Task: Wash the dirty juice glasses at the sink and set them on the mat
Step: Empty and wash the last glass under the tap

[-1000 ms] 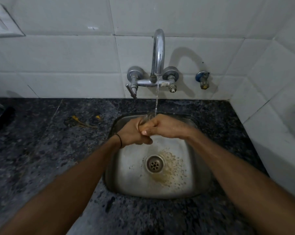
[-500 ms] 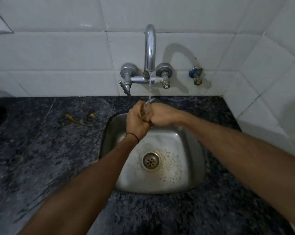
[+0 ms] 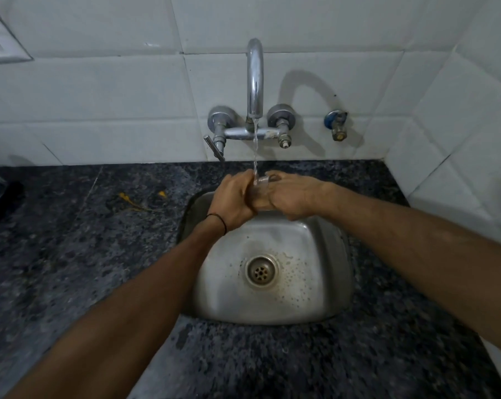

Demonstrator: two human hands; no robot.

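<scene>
Glass [image 3: 262,187] — between the two grips | left grip [image 3: 233,198] curled round it | right grip [image 3: 293,195] curled round it

glass [image 3: 260,189] under tap [image 3: 255,79], above sink [image 3: 272,311]; counter [image 3: 70,254] around

The person is wearing a thin black cord band [image 3: 218,219] around the left wrist, just behind the left hand [image 3: 232,198]; both forearms are showing bare along their whole visible length; the right hand [image 3: 296,197] and its wrist are showing bare too.
</scene>
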